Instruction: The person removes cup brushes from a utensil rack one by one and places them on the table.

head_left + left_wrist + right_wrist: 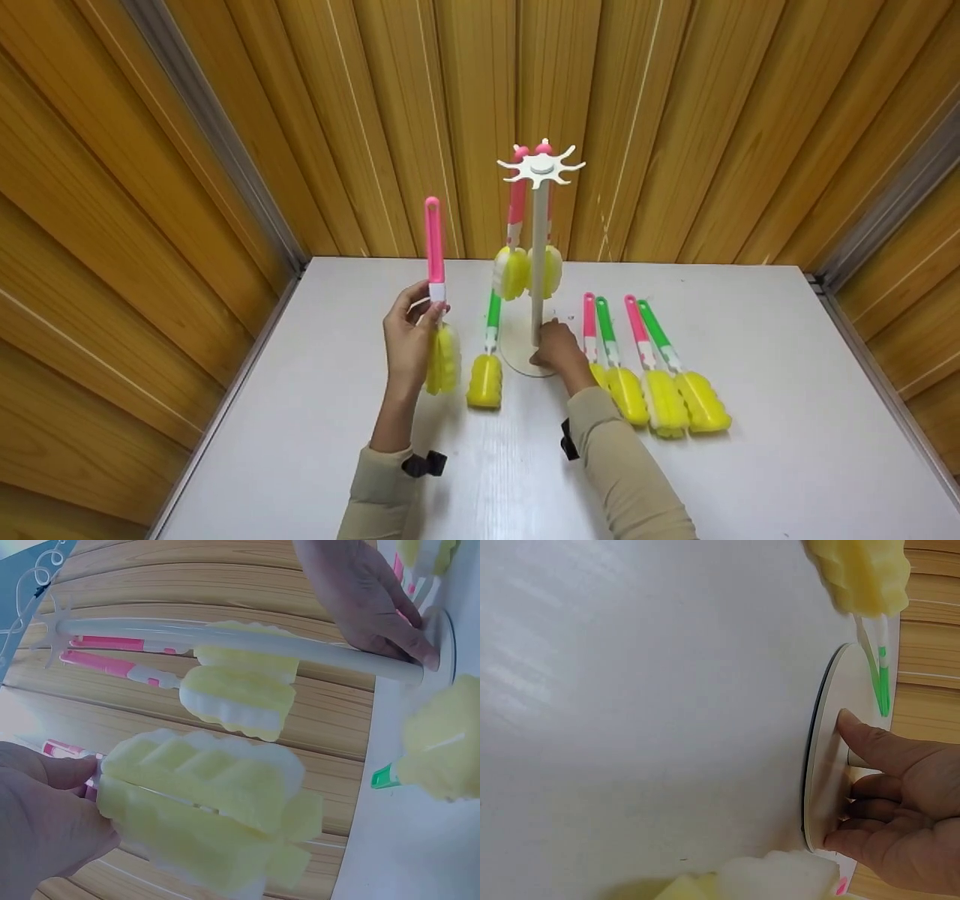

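My left hand (409, 341) pinches a pink-handled sponge bottle brush (435, 240) at its white neck. The brush is upright, its yellow and white sponge head (202, 802) hanging down, to the left of a white stand (538, 262). My right hand (561, 349) is at the foot of that stand. Its thumb and bent fingers lie on the round base (832, 765), about the post. Two pink-handled brushes (240, 701) hang from the hooked top (541, 169), on its far side. Between my left hand and the base lies a green-handled brush (486, 381).
Several brushes with pink and green handles lie on the white table (810, 375) right of the stand; my right forearm partly covers one sponge head (598, 373). Wood-patterned panels (420, 112) rise behind and on both sides of the table.
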`<action>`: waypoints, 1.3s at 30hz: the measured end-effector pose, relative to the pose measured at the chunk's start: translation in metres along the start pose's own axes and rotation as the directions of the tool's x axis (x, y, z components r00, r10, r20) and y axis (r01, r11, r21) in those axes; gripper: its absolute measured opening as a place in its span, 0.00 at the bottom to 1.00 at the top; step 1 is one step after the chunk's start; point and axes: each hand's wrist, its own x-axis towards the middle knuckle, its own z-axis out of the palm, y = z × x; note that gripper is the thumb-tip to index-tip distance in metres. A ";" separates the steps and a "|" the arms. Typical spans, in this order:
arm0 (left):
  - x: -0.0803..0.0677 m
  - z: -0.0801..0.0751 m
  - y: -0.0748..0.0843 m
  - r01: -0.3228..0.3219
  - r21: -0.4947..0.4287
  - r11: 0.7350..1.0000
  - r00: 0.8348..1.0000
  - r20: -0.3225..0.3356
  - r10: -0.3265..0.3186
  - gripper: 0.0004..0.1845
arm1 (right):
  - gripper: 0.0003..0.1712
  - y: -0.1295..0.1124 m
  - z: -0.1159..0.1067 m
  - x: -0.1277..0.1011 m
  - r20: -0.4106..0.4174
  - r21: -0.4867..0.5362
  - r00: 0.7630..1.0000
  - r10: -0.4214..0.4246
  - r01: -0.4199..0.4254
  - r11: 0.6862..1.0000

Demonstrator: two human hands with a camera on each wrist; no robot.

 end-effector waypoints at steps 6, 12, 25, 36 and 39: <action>0.000 -0.006 -0.006 0.057 0.040 0.998 0.998 -0.028 -0.056 0.20 | 0.27 0.000 -0.002 -0.003 -0.012 -0.008 1.000 -0.025 0.025 1.000; 0.004 -0.010 -0.016 0.096 0.048 0.994 0.995 -0.043 -0.094 0.20 | 0.33 0.000 -0.001 -0.002 -0.010 0.010 1.000 -0.010 0.010 1.000; 0.007 -0.013 -0.029 0.173 0.034 0.984 0.985 -0.023 -0.173 0.21 | 0.34 0.000 0.001 -0.001 -0.013 -0.025 1.000 -0.014 0.014 1.000; 0.012 -0.015 -0.040 0.209 0.021 0.978 0.978 -0.020 -0.209 0.21 | 0.34 -0.001 0.000 -0.002 -0.003 -0.054 1.000 -0.023 0.023 0.998; 0.013 -0.016 -0.043 0.212 0.022 0.977 0.977 -0.014 -0.212 0.23 | 0.32 -0.002 0.001 -0.002 -0.010 -0.076 1.000 -0.029 0.029 0.997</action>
